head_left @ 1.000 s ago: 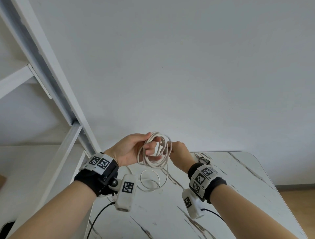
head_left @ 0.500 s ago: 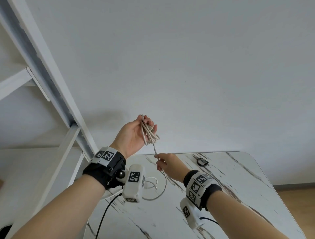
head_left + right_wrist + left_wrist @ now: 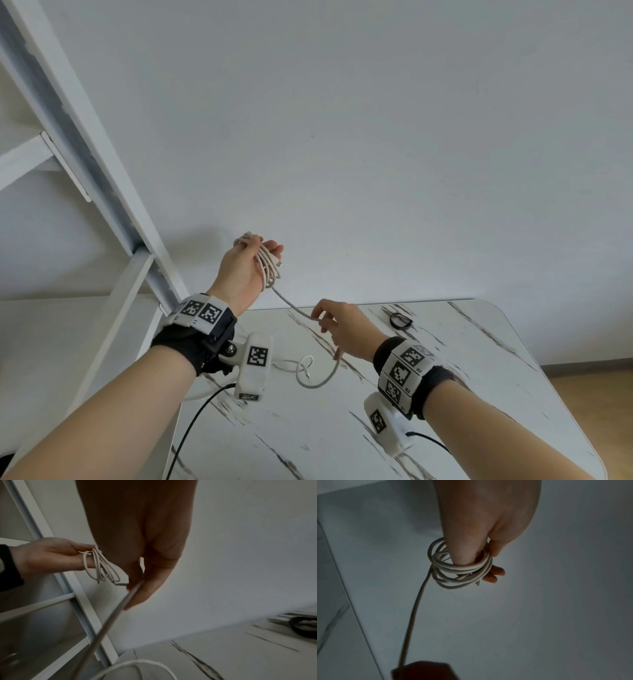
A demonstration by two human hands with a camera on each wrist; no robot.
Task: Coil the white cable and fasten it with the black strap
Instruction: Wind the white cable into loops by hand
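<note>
Black strap on marble table

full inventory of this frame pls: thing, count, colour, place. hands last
white cable: 1, white; several loops wound round the left hand's fingers, a strand running down to the right hand, the loose tail and end lying on the table.
black strap: 1, black; a small loop lying on the far side of the table, untouched.
table: 1, white with dark marble-like veins; below both hands.
shelf frame: 1, white; on the left, against the wall.
wrist cameras: 2, white with black square markers; one under each wrist, black leads trailing.
left hand: raised, holds the coiled loops.
right hand: lower, over the table, pinches the loose strand.
</note>
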